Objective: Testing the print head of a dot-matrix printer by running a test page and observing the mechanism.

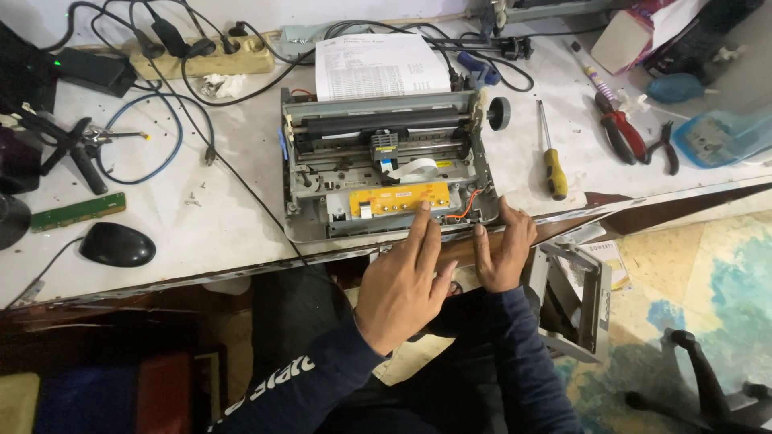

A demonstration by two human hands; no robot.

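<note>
Opened dot-matrix printer, cover off, sits on the white workbench at its front edge, a printed sheet standing in the rear feed. Left hand: flat, fingers together and extended, fingertips touching the yellow circuit board at the printer's front; not gripping anything. Right hand: fingers curled over the printer's front right corner, thumb up against the side, just beside the orange wires. Yellow-handled screwdriver lies right of the printer, red-handled pliers further right. Black mouse and a green circuit board strip left. Grey printer cover stands below the bench edge by the right forearm.
</note>
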